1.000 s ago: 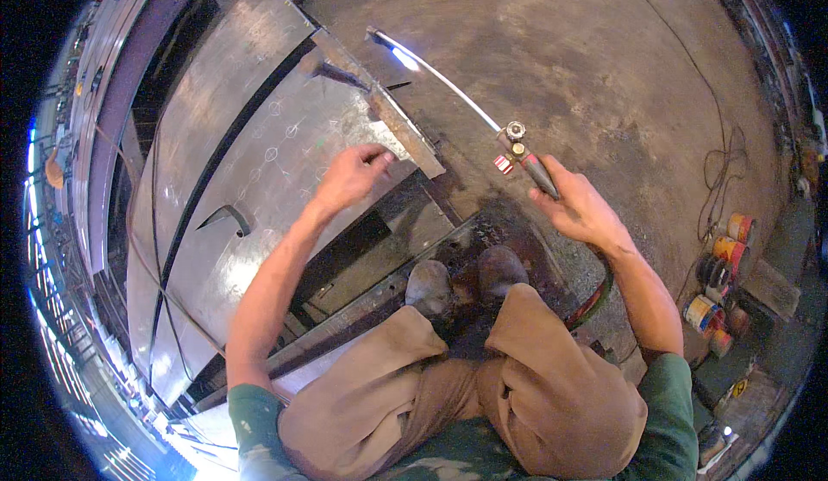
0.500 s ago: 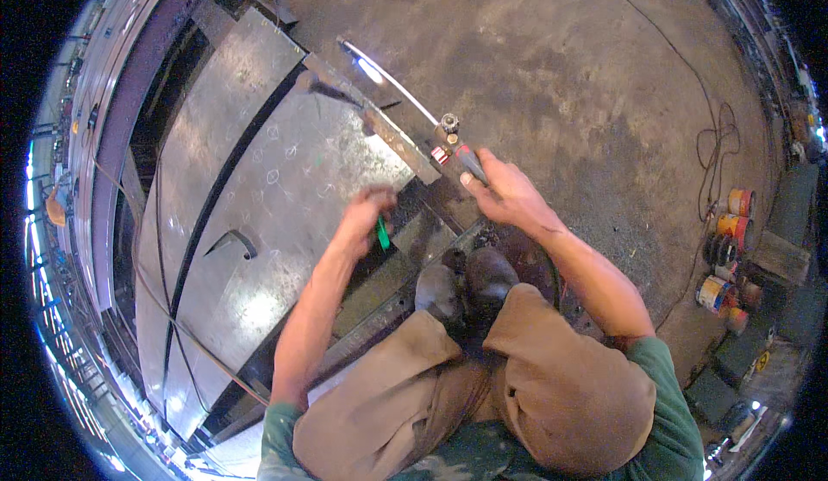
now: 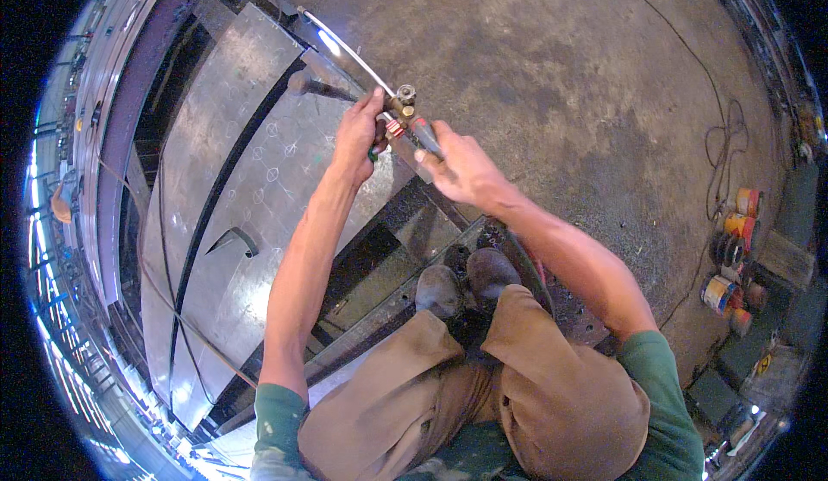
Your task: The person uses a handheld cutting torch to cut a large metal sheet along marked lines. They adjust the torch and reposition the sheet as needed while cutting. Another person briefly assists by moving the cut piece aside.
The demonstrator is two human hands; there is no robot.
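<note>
My right hand (image 3: 466, 168) is closed round the grey handle of a cutting torch (image 3: 352, 53), with brass valves and a long bright tube pointing to the far left. Beside the valves, my left hand (image 3: 352, 140) is closed, its thumb and fingertips touching or nearly touching the torch. A small green object (image 3: 373, 155), about the size of a lighter, shows partly between its fingers. Under the left forearm lies a large curved steel plate (image 3: 259, 196) with round chalk marks. A dark rod-like piece with a rounded end (image 3: 304, 82) rests on its far part.
A bent metal strip (image 3: 235, 241) lies on the plate. Purple-brown steel beams (image 3: 121, 136) run along the left. My boots (image 3: 466, 282) are below the torch. Paint cans (image 3: 731, 248) and a coiled cable (image 3: 724, 149) are on the floor at right.
My left hand has moved up and away from me to the torch's valves, with the green object still in it. The right hand has shifted the torch left and slightly farther away.
</note>
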